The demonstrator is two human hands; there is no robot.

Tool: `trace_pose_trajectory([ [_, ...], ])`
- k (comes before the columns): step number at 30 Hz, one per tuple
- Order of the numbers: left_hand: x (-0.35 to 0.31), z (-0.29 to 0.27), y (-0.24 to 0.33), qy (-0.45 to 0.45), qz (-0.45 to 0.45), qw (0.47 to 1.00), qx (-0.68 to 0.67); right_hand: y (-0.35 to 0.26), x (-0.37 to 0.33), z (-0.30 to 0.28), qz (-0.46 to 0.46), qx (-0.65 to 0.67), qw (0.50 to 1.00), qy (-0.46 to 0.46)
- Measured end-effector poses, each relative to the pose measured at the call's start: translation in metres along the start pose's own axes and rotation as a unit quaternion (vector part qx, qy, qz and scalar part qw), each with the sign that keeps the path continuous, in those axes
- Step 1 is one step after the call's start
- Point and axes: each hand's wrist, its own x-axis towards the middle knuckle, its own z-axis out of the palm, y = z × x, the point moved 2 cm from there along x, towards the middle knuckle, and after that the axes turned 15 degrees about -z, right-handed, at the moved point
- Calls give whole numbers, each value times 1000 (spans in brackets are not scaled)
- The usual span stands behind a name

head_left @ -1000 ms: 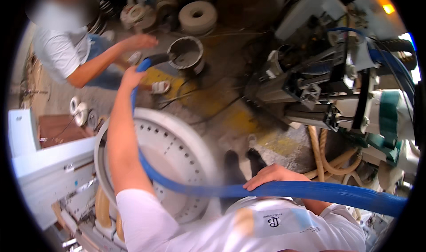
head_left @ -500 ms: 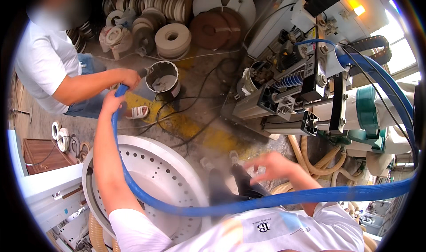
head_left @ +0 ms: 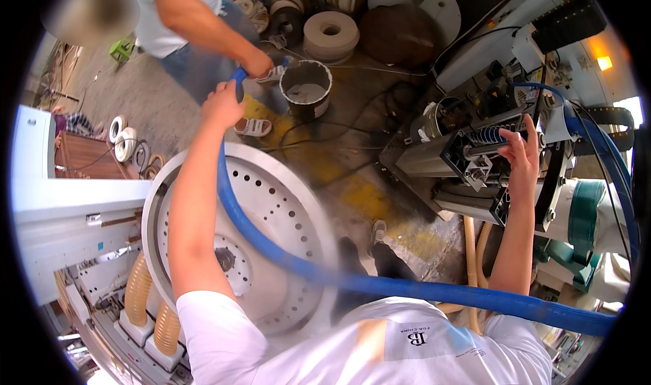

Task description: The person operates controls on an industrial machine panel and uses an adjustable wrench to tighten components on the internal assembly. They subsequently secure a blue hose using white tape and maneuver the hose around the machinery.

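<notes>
A long blue hose (head_left: 261,249) sweeps from the right, across the front of my body, and up to the far left. My left hand (head_left: 224,106) is wrapped round it close to its far end. Just beyond, a co-worker's hand (head_left: 258,64) also grips the hose end. Below the hose lies a large round pale metal drum (head_left: 319,209) with rings of holes. My right hand (head_left: 521,153) is raised at the right with nothing in it, index finger stretched out and the others partly bent. It appears in front of the machine's rods and coiled blue tube (head_left: 489,135).
A dark bucket (head_left: 315,108) of grey material stands on the floor beyond the drum. Rolls of edging strip (head_left: 330,36) line the back. Machinery (head_left: 427,160) fills the right, with beige ribbed hoses (head_left: 470,249) below. Black cables (head_left: 352,144) cross the floor.
My view has turned left. My right hand has risen from near my body toward the machine, its index finger now extended. My left hand still grips the hose, and the co-worker leans closer in.
</notes>
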Motion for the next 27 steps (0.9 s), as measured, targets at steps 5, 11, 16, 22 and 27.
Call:
trace_pose_trajectory([
  [5, -107, -27, 8, 57, 110, 982, -145, -6, -10, -16, -40, 36, 998, -27],
  [11, -322, -82, 57, -42, 176, 921, -345, -15, -22, -38, -89, 93, 991, -34],
  [16, -480, -57, 87, -45, 280, 813, -509, -30, -27, -52, -134, 129, 982, -32],
  [22, -611, 29, 119, -124, 86, 723, -674, -27, -36, -93, -146, 138, 978, -53],
  [27, -698, 124, 139, -177, -191, 625, -736, -3, -49, -102, -134, 167, 975, -66],
])
